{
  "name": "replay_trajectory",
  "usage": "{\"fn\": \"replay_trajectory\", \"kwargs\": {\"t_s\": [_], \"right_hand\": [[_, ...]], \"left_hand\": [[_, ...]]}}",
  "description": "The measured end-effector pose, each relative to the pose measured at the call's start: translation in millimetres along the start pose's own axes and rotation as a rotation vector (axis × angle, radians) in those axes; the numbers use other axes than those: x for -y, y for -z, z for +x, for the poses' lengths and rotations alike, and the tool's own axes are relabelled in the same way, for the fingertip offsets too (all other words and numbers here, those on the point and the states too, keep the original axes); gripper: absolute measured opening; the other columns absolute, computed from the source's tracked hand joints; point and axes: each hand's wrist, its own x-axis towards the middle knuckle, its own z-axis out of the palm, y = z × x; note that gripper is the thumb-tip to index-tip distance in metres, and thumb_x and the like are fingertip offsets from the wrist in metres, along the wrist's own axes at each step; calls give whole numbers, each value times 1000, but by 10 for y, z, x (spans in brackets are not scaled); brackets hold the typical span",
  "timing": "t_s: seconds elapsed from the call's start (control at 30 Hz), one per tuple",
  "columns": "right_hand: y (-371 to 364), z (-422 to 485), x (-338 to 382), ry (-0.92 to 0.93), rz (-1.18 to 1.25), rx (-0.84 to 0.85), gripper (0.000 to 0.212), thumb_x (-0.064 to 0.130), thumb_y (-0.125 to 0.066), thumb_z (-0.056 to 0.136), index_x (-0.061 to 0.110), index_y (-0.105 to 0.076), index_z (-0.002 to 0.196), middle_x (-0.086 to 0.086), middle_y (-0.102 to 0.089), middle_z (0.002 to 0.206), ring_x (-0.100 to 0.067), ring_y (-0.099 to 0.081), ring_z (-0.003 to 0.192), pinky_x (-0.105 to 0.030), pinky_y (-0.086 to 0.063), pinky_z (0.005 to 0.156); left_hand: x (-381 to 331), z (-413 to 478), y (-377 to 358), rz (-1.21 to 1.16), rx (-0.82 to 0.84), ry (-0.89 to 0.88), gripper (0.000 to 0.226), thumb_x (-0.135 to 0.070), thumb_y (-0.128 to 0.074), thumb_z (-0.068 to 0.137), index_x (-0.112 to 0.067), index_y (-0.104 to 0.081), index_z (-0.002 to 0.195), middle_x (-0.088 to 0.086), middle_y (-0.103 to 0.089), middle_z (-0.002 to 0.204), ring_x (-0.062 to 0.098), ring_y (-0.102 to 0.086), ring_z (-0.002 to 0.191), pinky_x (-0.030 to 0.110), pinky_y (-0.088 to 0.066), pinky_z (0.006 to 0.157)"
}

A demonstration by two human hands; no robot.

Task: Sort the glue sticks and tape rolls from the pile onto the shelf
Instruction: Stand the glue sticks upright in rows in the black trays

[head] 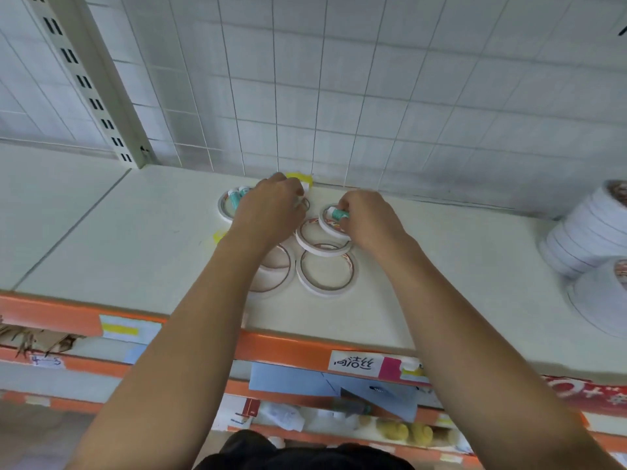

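Several thin white tape rolls [326, 273] lie flat in a loose pile on the white shelf [135, 232]. Two teal-and-white glue sticks [237, 195] lie inside the far-left roll. My right hand [369, 222] pinches another teal glue stick [336, 213] over a small roll [327, 225]. My left hand [268, 212] has its fingers curled over the back of the pile, next to a yellow item [300, 179]; what it holds is hidden.
A wire grid panel [339, 96] backs the shelf. Stacks of large white tape rolls [587, 239] stand at the right. The orange shelf edge [288, 347] carries paper labels. Lower shelves hold assorted goods.
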Motion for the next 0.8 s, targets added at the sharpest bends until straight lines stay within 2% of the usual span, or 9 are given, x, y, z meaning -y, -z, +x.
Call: {"fn": "replay_trajectory", "kwargs": {"t_s": [0.13,0.33,0.5,0.63,0.8], "right_hand": [[113,-118,11,-25,123,-97,31,8,-59,87,15,-67,116,-8,-65,114,-26,-60,103,-32,-50,82],[169,-378,95,-48,227,-220,28,10,-59,89,16,-67,115,-5,-66,113,-22,-61,104,-40,-51,87],[220,-636,33,-113,236,-303,27,9,-58,88,16,-67,113,-4,-66,110,-23,-59,99,-41,-50,85],[331,-908,-154,-193,213,-366,27,10,-58,86,16,-67,111,-4,-66,106,-23,-59,94,-41,-51,81],[550,-1427,-657,-343,173,-434,26,13,-60,86,16,-67,111,-4,-65,104,-22,-58,91,-37,-49,78]], "left_hand": [[107,215,-73,-17,31,24,31,-16,-53,91,-11,-59,121,13,-55,118,33,-54,109,42,-47,84],[172,315,-182,-44,78,66,28,-12,-60,86,-8,-59,114,16,-64,110,37,-57,103,44,-48,86],[-97,194,-69,-102,-1,-189,30,-8,-58,85,-11,-59,115,12,-65,106,33,-58,99,42,-48,81],[-549,2,-70,-147,68,-396,31,-9,-58,83,-13,-61,114,9,-63,107,30,-56,102,44,-46,86],[-1201,-238,-255,-155,143,-518,31,-13,-58,81,-18,-61,112,4,-63,106,28,-56,99,44,-48,83]]}}
